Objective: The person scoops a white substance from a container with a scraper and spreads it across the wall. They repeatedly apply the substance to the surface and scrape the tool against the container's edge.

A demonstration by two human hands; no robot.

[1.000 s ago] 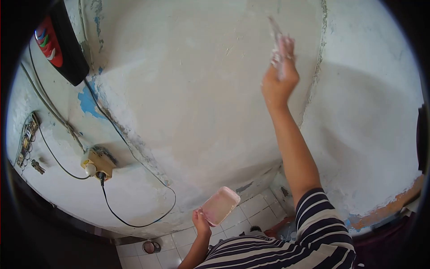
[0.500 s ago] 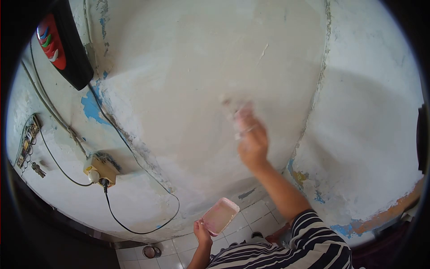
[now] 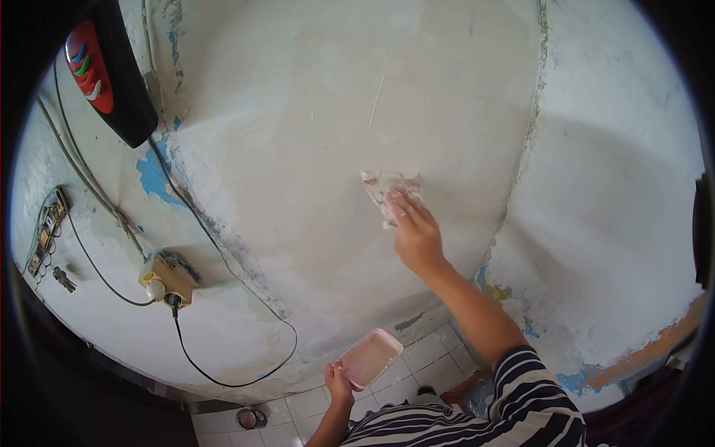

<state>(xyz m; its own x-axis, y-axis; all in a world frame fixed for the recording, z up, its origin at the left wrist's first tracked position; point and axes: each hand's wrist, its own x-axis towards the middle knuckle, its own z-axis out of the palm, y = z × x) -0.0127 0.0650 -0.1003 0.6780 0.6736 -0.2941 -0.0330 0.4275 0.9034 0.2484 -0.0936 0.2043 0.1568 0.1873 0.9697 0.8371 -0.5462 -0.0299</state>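
My right hand point(image 3: 418, 237) is closed around a putty-smeared scraper point(image 3: 383, 186), its wide edge upward against the plastered wall point(image 3: 313, 149). The fingers press on the blade, and the grip is mostly hidden. Above it, a thin raised line of filler point(image 3: 377, 102) runs on the wall. Lower down, my left hand point(image 3: 339, 385) holds a shallow pink-rimmed tray point(image 3: 372, 360) by its left edge, thumb over the rim. A coating of pale, pinkish paste covers the inside of the tray.
On the left wall hang a black-and-red device point(image 3: 112, 82), a socket box point(image 3: 167, 283) with plugs and a looping cable, and keys point(image 3: 64, 279). A cup point(image 3: 248, 419) stands on the tiled floor point(image 3: 410, 391). Blue patches point(image 3: 156, 175) show where paint has flaked.
The right hand, blurred by motion before, now shows the scraper flat on the wall, slightly lower. A longer thin line of filler shows left of the earlier short mark. The tray has shifted slightly right.
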